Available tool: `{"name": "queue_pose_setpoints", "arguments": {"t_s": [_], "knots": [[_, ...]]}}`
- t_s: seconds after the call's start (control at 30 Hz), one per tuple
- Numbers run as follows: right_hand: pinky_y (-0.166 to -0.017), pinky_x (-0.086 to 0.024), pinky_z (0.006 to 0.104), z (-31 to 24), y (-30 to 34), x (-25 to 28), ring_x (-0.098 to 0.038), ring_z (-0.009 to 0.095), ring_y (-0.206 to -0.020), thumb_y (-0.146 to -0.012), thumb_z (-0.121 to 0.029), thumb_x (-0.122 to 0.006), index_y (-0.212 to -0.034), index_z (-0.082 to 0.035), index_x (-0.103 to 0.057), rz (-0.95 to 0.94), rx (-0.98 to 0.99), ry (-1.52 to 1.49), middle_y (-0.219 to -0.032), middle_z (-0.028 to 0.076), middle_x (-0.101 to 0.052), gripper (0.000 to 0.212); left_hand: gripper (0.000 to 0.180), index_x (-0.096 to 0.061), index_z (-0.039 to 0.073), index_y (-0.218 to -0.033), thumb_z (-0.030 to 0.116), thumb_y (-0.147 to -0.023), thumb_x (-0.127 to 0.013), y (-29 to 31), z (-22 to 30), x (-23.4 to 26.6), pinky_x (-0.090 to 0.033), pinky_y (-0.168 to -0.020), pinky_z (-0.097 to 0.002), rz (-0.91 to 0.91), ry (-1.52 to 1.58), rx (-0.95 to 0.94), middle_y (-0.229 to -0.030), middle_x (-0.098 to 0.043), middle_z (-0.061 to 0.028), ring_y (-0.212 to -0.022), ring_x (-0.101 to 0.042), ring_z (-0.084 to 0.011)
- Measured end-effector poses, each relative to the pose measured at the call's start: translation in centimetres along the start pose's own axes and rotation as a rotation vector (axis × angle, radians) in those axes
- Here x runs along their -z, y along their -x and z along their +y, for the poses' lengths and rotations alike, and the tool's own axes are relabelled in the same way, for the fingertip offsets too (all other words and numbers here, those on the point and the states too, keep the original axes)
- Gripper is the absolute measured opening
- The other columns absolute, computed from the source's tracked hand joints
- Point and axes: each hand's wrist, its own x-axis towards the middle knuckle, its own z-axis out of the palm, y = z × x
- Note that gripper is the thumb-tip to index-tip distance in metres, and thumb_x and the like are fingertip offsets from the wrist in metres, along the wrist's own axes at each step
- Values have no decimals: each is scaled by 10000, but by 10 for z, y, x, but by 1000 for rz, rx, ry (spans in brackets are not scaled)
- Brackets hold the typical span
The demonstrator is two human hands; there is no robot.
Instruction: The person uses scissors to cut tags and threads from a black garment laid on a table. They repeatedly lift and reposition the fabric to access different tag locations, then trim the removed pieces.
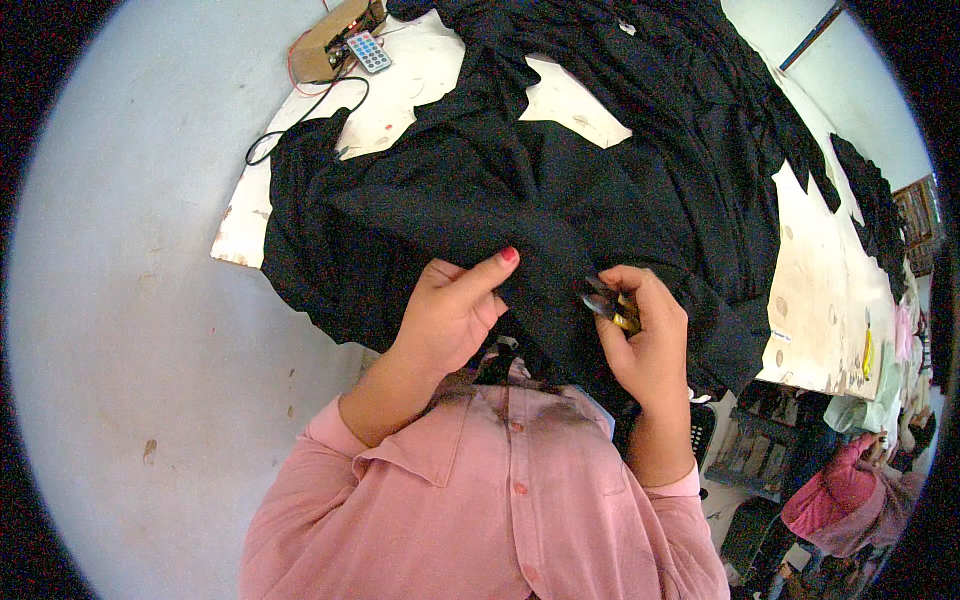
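A large heap of black cloth [440, 190] is spread in folds in front of me and hangs over the near table edge. My left hand [455, 310] is closed on a part of this cloth, thumb stretched along the top and its red nail showing. Just to the right, my right hand [645, 325] grips a pair of thread snips [612, 303] with dark blades and yellow on the handle. The blades point left, over the cloth, toward my left hand. What lies under the left fingers is partly hidden.
At the far left of the white table [800, 300] lie a remote control [369, 52], a brown box [338, 40] with wires and a black cable [300, 128]. A yellow tool [867, 352] rests near the right edge. A person in pink [835, 500] is at the lower right.
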Motion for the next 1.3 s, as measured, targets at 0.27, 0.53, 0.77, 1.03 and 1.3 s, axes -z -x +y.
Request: {"name": "queue_pose_setpoints", "arguments": {"t_s": [0.27, 0.53, 0.77, 1.03, 1.3], "knots": [[-712, -494, 303, -18, -14, 8, -607, 218, -840, -812, -71, -675, -1257, -50, -561, 23, 59, 6, -1019, 138, -560, 460, 319, -590, -20, -1121, -31, -802, -604, 8, -1, -4, -486, -892, -350, 1, -239, -17, -1094, -640, -116, -1006, -613, -222], [-589, -506, 290, -36, -19, -13, -626, 217, -677, -772, -68, -707, -1113, -51, -658, 174, 193, 51, -907, 102, -627, 345, 443, -526, -1, -1240, -39, -803, -591, 13, -4, 1, -451, -959, -397, -22, -310, 1, -1192, -600, -132, -1091, -583, -261], [-594, -504, 300, -37, -25, -15, -626, 222, -688, -726, -57, -727, -1061, -71, -683, 226, 306, 150, -878, 90, -637, 338, 387, -554, -1, -1194, -27, -811, -603, 14, -5, -1, -457, -932, -357, -15, -385, -16, -1145, -618, -104, -1039, -595, -219], [-570, -484, 301, -29, -22, -16, -606, 209, -669, -698, -54, -739, -1053, -78, -690, 279, 367, 200, -867, 74, -638, 358, 320, -603, 0, -1125, -14, -805, -615, 14, -3, -1, -472, -876, -305, -29, -322, 11, -1088, -644, -75, -979, -606, -171], [-541, -461, 292, -27, -22, -24, -580, 194, -633, -685, -57, -748, -1089, -82, -683, 328, 435, 182, -875, 67, -628, 410, 320, -588, 3, -1148, -37, -830, -594, 12, -11, -1, -453, -904, -290, -83, -193, 11, -1125, -621, -76, -1023, -584, -168]]}}
